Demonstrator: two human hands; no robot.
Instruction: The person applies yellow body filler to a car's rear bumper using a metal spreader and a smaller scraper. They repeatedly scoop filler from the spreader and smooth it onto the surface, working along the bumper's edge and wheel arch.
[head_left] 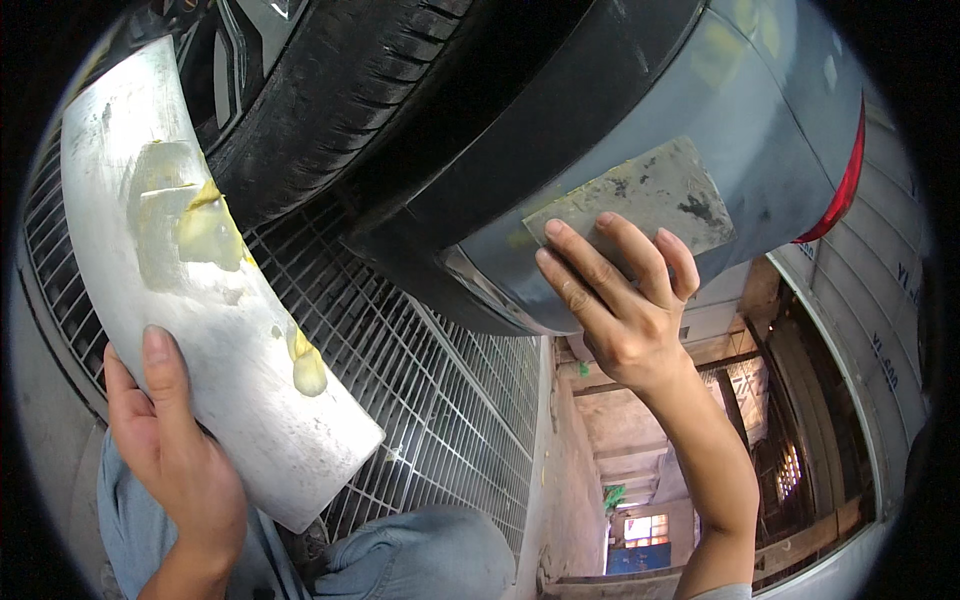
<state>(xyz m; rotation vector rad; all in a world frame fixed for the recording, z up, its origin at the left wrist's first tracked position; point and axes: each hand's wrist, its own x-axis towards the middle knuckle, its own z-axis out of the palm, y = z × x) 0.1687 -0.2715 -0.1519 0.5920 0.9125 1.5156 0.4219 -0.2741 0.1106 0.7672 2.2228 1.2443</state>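
A white curved board (pixel 190 310) at nine o'clock, seemingly light and stiff, is clasped by the left grip (pixel 182 450); bare edges are best held, as yellow paste (pixel 308 367) looks slippery. At two, a thin, likely flexible sheet (pixel 652 190) is pinned by the right grip (pixel 627 310) against the panel (pixel 775 135). The tyre (pixel 350 100) at eleven is cut off; the sheet's underside is hidden.

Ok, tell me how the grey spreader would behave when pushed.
The grey spreader is probably light, being held in the right hand alone. It looks like a thin sheet, so it may flex. Dark smudges on its face suggest residue, possibly rough to grip.
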